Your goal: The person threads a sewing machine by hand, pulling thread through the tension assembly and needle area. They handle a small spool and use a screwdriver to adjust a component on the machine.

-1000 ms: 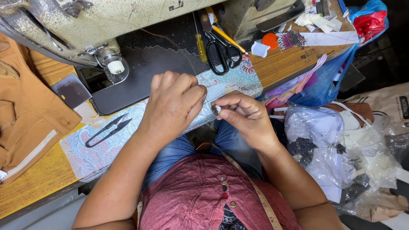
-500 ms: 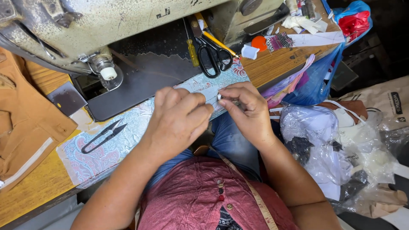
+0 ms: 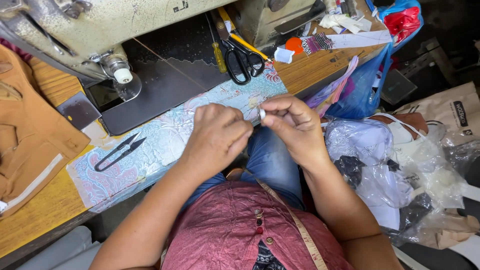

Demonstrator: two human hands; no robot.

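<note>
Hands: left hand (image 3: 216, 135) and right hand (image 3: 292, 122) are brought together at the table's front edge.
Right hand: a small silvery bobbin (image 3: 261, 113) is pinched between its fingertips.
Left hand: curled beside the bobbin; what it grips cannot be told.
Table: thread snips (image 3: 119, 151) are laid on patterned cloth (image 3: 165, 145); black-handled scissors (image 3: 241, 61) are placed beside the sewing machine (image 3: 100, 30).

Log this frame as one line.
left hand: pinching, fingertips by bobbin | right hand: holds small white bobbin | below: patterned cloth, thread snips idle
</note>
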